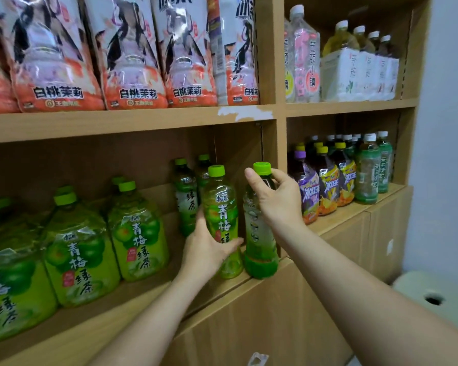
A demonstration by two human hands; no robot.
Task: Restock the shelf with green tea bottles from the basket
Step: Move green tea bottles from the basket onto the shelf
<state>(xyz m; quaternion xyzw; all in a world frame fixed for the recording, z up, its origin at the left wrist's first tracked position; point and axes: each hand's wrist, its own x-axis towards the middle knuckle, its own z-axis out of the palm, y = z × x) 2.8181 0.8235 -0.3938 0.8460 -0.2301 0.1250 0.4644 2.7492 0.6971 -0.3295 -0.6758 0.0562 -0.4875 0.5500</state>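
We log: left grip (206, 252) wraps plum tea bottle (222, 207) | right grip (275, 199) pinches neighbour bottle (259, 241) by its neck | both upright, side by side, frame centre, at shelf (103, 326) edge

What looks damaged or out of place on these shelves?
The upper shelf board has a white chipped patch on its front edge, where the wood finish is missing, above the small green tea bottles. Nothing spilled.

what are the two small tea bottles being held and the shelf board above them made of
Yellow-green labelled tea bottle and green-based tea bottle: likely clear glossy plastic; liquid shows through, highlights glint. Tan shelf board: seemingly wood-look laminate, matte; a white chip bares its edge.
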